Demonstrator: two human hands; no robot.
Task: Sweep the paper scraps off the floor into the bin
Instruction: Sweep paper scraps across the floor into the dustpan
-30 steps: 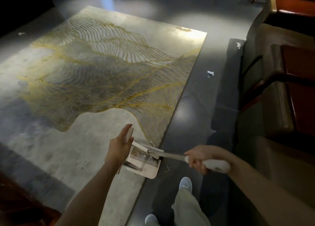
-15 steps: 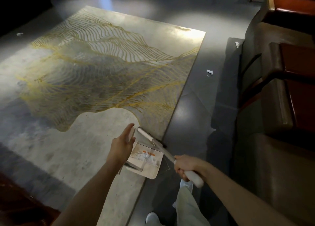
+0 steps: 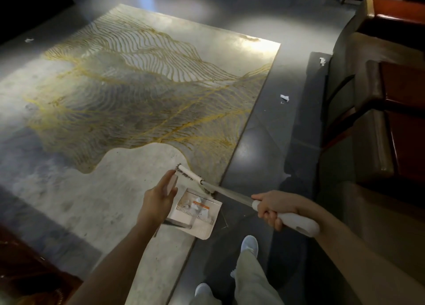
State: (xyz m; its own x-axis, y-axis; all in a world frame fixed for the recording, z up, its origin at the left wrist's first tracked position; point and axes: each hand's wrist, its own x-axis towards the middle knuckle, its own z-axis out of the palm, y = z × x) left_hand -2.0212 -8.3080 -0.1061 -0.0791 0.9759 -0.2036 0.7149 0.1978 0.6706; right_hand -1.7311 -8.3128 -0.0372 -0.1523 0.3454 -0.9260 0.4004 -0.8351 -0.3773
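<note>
A pale dustpan (image 3: 202, 222) sits at the rug's near right edge with white paper scraps (image 3: 196, 209) inside it. My left hand (image 3: 157, 201) grips the dustpan's upright handle (image 3: 172, 182). My right hand (image 3: 274, 208) holds the white grip of a broom (image 3: 230, 193), whose brush head (image 3: 190, 178) lies across the far side of the pan. More paper scraps lie on the floor: one (image 3: 284, 98) right of the rug, one (image 3: 322, 61) by the sofa base, one (image 3: 28, 40) far left.
A large grey and gold rug (image 3: 128, 97) covers the floor. A sofa with wooden arms (image 3: 391, 97) lines the right side. Dark wooden furniture (image 3: 25, 265) sits at the near left. My legs and shoes (image 3: 249, 247) stand on the dark tiles below the pan.
The broom head has lifted from inside the pan to its far edge, and my right hand has shifted right and up. The dustpan and my left hand stay in place.
</note>
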